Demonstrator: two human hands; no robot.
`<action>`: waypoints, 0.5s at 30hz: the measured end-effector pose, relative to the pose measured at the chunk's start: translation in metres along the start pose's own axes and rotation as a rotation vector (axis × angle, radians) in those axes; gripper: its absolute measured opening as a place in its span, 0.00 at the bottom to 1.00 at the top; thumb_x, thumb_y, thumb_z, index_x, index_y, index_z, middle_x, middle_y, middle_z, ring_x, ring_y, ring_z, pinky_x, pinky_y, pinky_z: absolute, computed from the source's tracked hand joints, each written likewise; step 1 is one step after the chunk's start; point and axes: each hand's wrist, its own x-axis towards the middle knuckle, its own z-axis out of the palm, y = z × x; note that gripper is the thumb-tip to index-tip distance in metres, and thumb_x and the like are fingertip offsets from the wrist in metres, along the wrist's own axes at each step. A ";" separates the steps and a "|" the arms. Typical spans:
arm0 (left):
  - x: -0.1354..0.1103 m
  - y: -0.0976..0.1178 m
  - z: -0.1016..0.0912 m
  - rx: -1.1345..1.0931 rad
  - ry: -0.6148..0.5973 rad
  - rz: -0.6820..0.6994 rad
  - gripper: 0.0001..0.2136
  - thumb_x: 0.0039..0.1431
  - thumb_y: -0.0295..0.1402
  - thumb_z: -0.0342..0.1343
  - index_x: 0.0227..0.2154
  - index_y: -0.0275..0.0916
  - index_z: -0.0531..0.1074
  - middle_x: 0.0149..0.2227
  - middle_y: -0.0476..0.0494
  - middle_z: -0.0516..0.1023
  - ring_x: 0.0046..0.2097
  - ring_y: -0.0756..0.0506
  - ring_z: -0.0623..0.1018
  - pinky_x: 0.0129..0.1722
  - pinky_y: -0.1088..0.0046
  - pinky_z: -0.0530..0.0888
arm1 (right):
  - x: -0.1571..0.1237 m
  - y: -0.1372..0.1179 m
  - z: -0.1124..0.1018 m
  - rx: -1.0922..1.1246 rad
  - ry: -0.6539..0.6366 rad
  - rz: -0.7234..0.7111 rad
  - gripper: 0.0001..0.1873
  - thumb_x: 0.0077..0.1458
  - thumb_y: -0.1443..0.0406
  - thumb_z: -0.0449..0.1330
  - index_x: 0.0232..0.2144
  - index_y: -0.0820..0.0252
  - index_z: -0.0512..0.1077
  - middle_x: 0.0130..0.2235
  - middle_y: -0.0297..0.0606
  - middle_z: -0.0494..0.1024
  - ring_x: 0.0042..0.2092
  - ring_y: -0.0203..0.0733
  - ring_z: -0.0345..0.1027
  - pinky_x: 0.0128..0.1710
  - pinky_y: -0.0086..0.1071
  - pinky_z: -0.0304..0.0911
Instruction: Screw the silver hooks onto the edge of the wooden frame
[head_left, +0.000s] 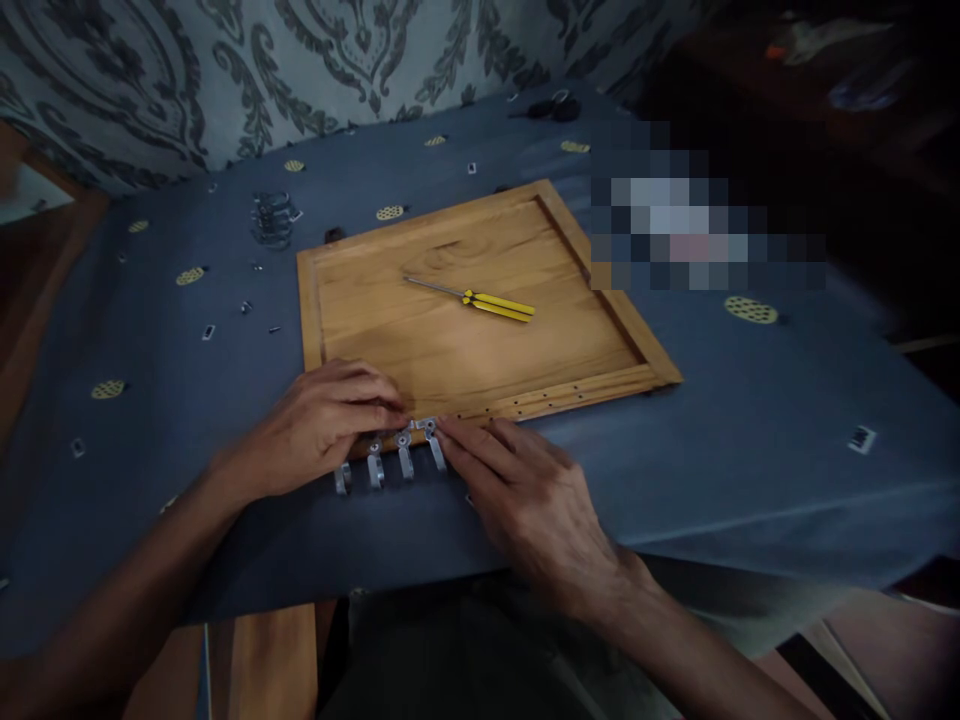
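Observation:
A framed wooden board (480,350) lies on the cloth, with small dark holes along its near rail. Several silver metal hooks hang in a row over that rail's left part. At the rightmost metal hook (435,448), the fingers of my right hand (529,490) are closed on its side. My left hand (337,420) rests over the rail just left of it, thumb and fingertips pinched together by the hook's plate; whatever they hold is too small to make out. A yellow-handled screwdriver (499,306) lies on the board's panel, apart from both hands.
A blue patterned cloth (750,440) covers the table. Left of the board lie a cluster of metal hooks (271,220) and small loose screws (246,307). A dark object (555,104) sits at the back edge. A blurred patch covers the right side.

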 end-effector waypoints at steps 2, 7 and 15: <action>0.000 -0.001 0.000 -0.002 -0.005 -0.002 0.17 0.70 0.19 0.48 0.43 0.40 0.82 0.45 0.41 0.85 0.48 0.43 0.82 0.48 0.63 0.80 | 0.000 -0.001 0.000 -0.004 0.000 0.002 0.19 0.62 0.80 0.52 0.48 0.70 0.79 0.50 0.41 0.87 0.43 0.49 0.78 0.39 0.40 0.77; 0.001 0.004 0.000 -0.008 -0.003 -0.038 0.17 0.68 0.19 0.48 0.45 0.40 0.81 0.45 0.41 0.85 0.49 0.43 0.82 0.48 0.63 0.79 | -0.001 -0.001 0.000 -0.015 -0.007 0.013 0.20 0.62 0.81 0.52 0.49 0.68 0.79 0.50 0.39 0.87 0.44 0.48 0.78 0.40 0.39 0.76; 0.008 0.036 -0.001 -0.009 -0.048 -0.317 0.17 0.63 0.45 0.65 0.46 0.38 0.77 0.46 0.41 0.82 0.47 0.40 0.81 0.45 0.61 0.78 | -0.001 -0.001 0.001 -0.007 0.001 0.006 0.19 0.61 0.80 0.53 0.49 0.70 0.79 0.51 0.42 0.87 0.42 0.50 0.78 0.38 0.42 0.77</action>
